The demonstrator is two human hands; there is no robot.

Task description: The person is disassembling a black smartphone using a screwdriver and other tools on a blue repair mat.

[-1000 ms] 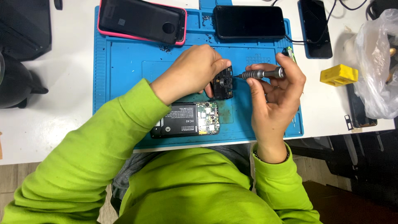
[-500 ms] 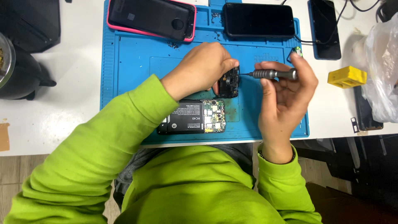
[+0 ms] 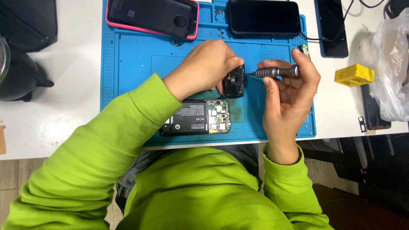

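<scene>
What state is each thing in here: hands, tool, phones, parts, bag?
left hand: shut on small black phone part, held upright on blue mat
right hand: shut on screwdriver, tip at the part
opened phone: back off, battery and board exposed, flat
pink-cased phone: face down
black phone: screen dark, cable attached
yellow block: lying on table
plastic bag: crumpled

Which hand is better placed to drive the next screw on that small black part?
Right. The right hand holds the screwdriver with its tip at the small black phone part; the left hand is busy steadying that part.
</scene>
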